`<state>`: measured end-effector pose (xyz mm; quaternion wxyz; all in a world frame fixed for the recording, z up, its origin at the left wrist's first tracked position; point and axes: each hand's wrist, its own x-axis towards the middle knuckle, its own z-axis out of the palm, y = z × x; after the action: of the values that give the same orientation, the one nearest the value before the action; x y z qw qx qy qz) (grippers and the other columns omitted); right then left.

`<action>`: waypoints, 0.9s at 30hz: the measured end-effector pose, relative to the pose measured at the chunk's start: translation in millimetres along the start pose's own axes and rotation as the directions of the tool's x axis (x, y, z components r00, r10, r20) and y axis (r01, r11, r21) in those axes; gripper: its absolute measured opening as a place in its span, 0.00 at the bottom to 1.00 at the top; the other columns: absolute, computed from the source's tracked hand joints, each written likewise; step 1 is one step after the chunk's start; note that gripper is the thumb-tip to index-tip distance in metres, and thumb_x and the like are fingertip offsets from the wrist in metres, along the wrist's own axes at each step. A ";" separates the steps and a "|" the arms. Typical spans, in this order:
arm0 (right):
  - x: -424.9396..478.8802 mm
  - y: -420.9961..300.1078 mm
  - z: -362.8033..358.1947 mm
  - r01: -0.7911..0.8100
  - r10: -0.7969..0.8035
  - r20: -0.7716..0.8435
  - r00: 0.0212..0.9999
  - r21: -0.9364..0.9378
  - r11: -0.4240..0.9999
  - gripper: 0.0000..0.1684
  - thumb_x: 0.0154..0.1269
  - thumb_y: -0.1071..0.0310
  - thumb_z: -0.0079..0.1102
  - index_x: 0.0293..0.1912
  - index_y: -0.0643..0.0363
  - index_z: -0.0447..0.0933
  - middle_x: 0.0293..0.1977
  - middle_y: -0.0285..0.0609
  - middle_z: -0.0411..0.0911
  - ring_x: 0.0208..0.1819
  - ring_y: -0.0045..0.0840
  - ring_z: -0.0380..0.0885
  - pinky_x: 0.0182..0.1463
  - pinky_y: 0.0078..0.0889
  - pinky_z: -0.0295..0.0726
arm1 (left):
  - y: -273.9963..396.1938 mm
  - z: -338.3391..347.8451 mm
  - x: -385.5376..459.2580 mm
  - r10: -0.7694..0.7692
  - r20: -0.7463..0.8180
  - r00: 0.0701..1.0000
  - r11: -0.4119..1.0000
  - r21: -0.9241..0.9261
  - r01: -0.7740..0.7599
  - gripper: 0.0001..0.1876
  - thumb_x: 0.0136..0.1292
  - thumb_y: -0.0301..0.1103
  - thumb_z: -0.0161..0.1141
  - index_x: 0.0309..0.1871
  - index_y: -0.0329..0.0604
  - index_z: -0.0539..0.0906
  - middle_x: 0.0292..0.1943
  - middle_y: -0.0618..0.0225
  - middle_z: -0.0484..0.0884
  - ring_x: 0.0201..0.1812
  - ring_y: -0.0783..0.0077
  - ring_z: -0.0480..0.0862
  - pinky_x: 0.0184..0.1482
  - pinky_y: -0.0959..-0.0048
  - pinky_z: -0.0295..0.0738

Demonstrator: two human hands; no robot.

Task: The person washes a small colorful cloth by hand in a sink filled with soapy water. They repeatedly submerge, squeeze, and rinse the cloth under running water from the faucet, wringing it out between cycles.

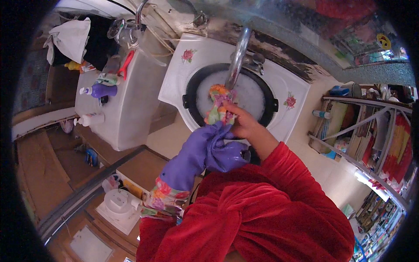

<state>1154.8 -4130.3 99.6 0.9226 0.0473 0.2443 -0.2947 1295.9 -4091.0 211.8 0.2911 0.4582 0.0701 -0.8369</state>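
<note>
My left hand point(199, 142) wears a long purple rubber glove with a floral cuff point(165, 196) over a red sleeve. Its fingers close on a second purple rubber glove point(227, 157), which hangs bunched toward my body. Bare, my right hand point(242, 121) grips the floral cuff point(219, 101) of that second glove. Both hands are above the near side of a black basin point(189, 114) filled with sudsy water point(252, 95). The basin sits in a white washbasin point(176, 72) with printed roses. How the second glove's fingers lie is partly hidden.
A metal faucet spout point(237, 59) reaches over the basin. On the left, a white appliance or cabinet point(131, 114) bears a purple pump bottle point(103, 90), a white pump bottle point(90, 119) and a red peeler-like tool point(126, 65). A metal rack point(353, 126) with cloths stands right.
</note>
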 end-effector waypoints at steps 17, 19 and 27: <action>2.8 -9.9 15.1 0.052 -0.224 -0.399 0.889 -0.398 0.916 0.10 0.64 0.58 0.51 0.37 0.54 0.69 0.22 0.31 0.67 0.17 0.17 0.64 0.18 0.23 0.65 | -14.3 3.4 39.2 -0.313 -0.190 0.931 0.850 0.381 0.363 0.17 0.62 0.48 0.54 0.38 0.43 0.69 0.21 0.65 0.69 0.34 0.60 0.81 0.29 0.53 0.78; 3.0 -8.4 17.7 0.038 -0.243 -0.441 0.864 -0.424 0.905 0.10 0.64 0.58 0.52 0.37 0.53 0.69 0.21 0.30 0.66 0.16 0.16 0.64 0.17 0.22 0.65 | -15.7 -3.0 46.5 -0.310 -0.150 0.939 0.845 0.409 0.344 0.16 0.62 0.47 0.55 0.36 0.46 0.68 0.20 0.68 0.65 0.34 0.62 0.80 0.29 0.52 0.77; 6.5 -13.8 1.3 0.018 -0.279 -0.374 0.885 -0.570 0.822 0.08 0.63 0.60 0.53 0.35 0.53 0.69 0.24 0.31 0.69 0.19 0.18 0.68 0.19 0.26 0.69 | -5.8 -6.0 21.3 -0.272 0.132 0.953 0.900 0.387 0.203 0.13 0.62 0.39 0.55 0.43 0.39 0.72 0.30 0.63 0.74 0.34 0.61 0.80 0.35 0.60 0.79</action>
<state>1152.1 -4145.3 98.4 0.7901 -0.1743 0.5241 -0.2660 1288.3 -4093.0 190.3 0.1004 0.4136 -0.0597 -0.9029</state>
